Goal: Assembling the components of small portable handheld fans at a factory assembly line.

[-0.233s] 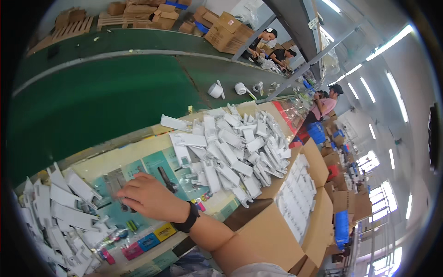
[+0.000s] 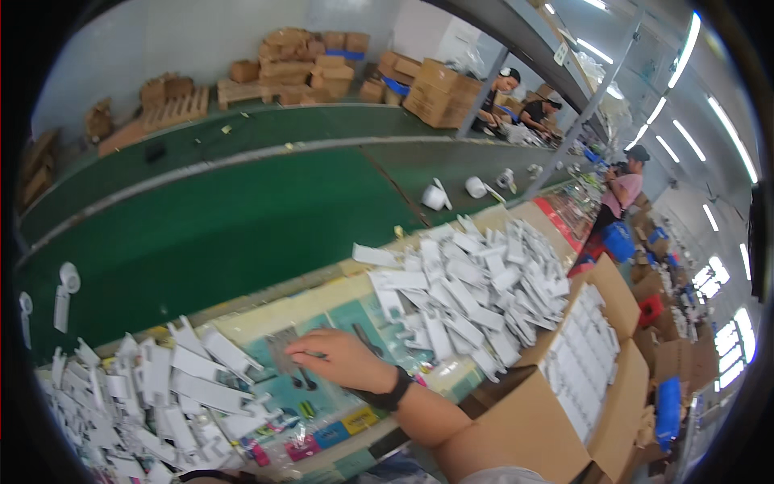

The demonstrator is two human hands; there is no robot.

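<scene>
My right hand, with a black band on its wrist, reaches in over a printed teal sheet on the bench. Its fingers are bent and drawn together with the thumb; a small dark bit shows between them, too small to name. White plastic parts lie heaped to the left of the hand. To its right spreads a second heap of similar white parts. An open cardboard box beside my forearm holds white pieces in rows. My left hand is out of the picture.
Beyond the bench runs a green conveyor belt, with white round parts on its far side. A metal post rises at the right. Another person stands farther along; two more sit across. Cartons are stacked behind.
The whole view has shifted, so bench and piles appear farther right. My right hand stays over the printed sheet, its fingers now closer together.
</scene>
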